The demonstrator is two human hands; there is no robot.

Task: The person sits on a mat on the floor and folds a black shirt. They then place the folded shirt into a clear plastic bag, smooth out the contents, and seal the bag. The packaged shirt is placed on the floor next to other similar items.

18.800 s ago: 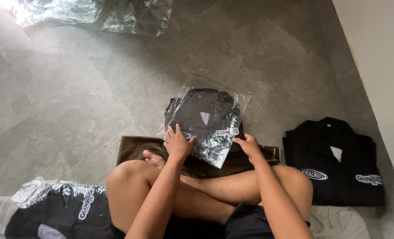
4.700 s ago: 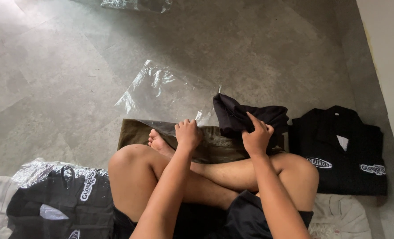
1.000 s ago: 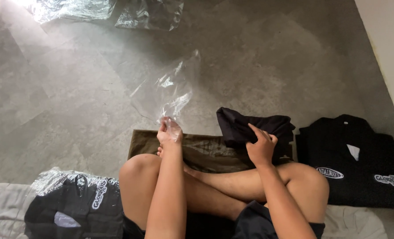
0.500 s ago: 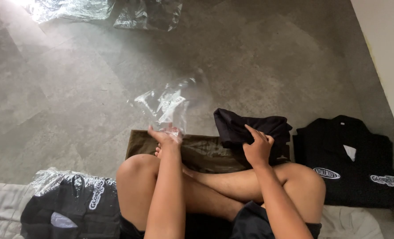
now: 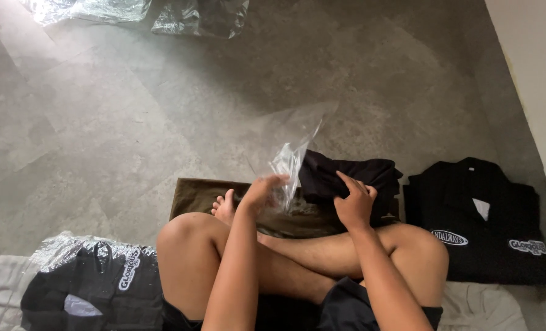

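Note:
I sit cross-legged on a grey floor. My left hand pinches a clear plastic bag that stands up crumpled just in front of my foot, close beside a folded black shirt. My right hand grips that shirt, which rests on a brown folded cloth lying across my shins. The bag's mouth is next to the shirt's left edge; I cannot tell whether the shirt is inside it.
An unbagged black shirt with white logos lies flat at the right, near a pale wall. A bagged black shirt sits at lower left on a white cloth. Two crumpled plastic bags lie at the far top.
My left hand has carried the plastic bag rightward, from in front of my left knee toward the black shirt. My right hand stays on the shirt.

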